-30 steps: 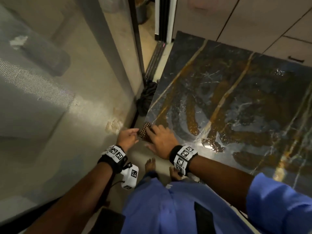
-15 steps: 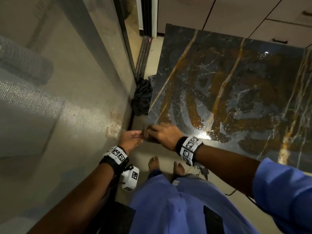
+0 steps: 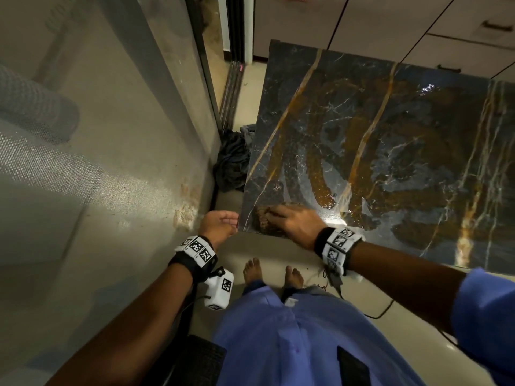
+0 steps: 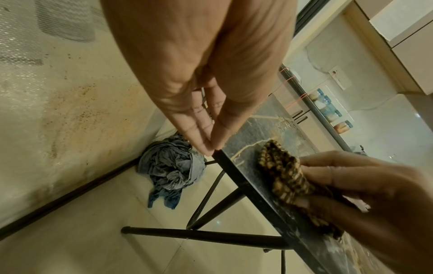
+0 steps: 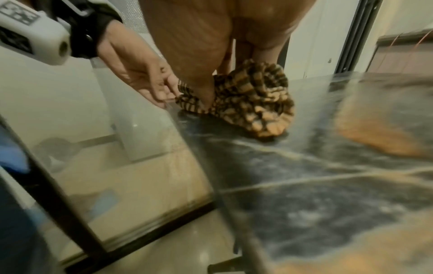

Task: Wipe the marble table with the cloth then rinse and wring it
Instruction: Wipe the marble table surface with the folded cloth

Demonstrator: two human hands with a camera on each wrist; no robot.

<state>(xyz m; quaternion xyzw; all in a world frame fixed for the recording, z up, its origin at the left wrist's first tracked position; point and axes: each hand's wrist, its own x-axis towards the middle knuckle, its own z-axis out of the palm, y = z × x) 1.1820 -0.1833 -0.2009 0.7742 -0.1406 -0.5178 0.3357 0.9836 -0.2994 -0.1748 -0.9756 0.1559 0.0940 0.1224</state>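
Note:
The dark marble table (image 3: pixel 390 129) has gold veins and wet brown smears across its top. A bunched brown-and-black checked cloth (image 3: pixel 263 222) lies on its near left corner. My right hand (image 3: pixel 289 220) covers the cloth and grips it, thumb and fingers pinching the folds (image 5: pixel 253 102). Just off that corner my left hand (image 3: pixel 223 224) is cupped palm up. Its straight fingertips (image 4: pixel 209 148) touch the table's edge (image 4: pixel 234 170) and hold nothing. The left wrist view also shows the cloth (image 4: pixel 281 172) under my right hand (image 4: pixel 339 185).
A crumpled blue-grey rag (image 3: pixel 232 162) lies on the floor by the table's left side. A glass door with mesh (image 3: pixel 111 162) runs along the left. Cabinets (image 3: pixel 390 23) stand behind the table. Black table legs (image 4: pixel 211 237) and my bare feet (image 3: pixel 273 274) are below.
The cloth has slid from the corner's edge a little right onto the tabletop under my right hand. My left hand has come off it and now sits cupped beside the corner.

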